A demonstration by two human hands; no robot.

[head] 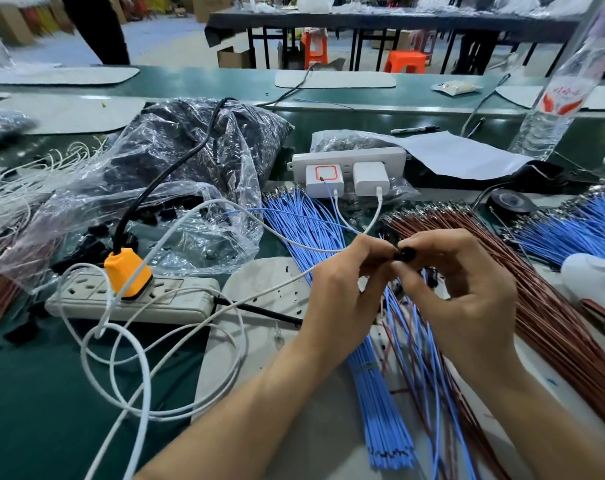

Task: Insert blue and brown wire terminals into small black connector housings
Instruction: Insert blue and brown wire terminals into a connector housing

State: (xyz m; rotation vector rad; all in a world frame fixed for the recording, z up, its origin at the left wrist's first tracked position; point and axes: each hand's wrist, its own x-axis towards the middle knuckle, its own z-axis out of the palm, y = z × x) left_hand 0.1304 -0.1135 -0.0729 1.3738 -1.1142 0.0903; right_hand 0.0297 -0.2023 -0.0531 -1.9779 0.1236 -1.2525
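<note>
Honestly, the black connector housing point(404, 254) looks tiny, light and hard, so it's easy to fumble. The right hand point(462, 296) pinches it between thumb and fingertip, and the left hand point(342, 292) pinches its other end, above the grey mat point(259, 278). The dangling wires point(410, 327) look floppy, so I'd grip near the terminal. Room's tight: blue wire bundle point(304, 223) left, brown wire bundle point(523, 282) right, white charger cable point(294, 240) just behind.

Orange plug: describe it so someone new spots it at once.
On the green workbench, near left, lies a beige power strip. The orange plug sits in it, a thick black cable rising from its top. Unlike the white chargers plugged in further back, it is bright orange.
</note>
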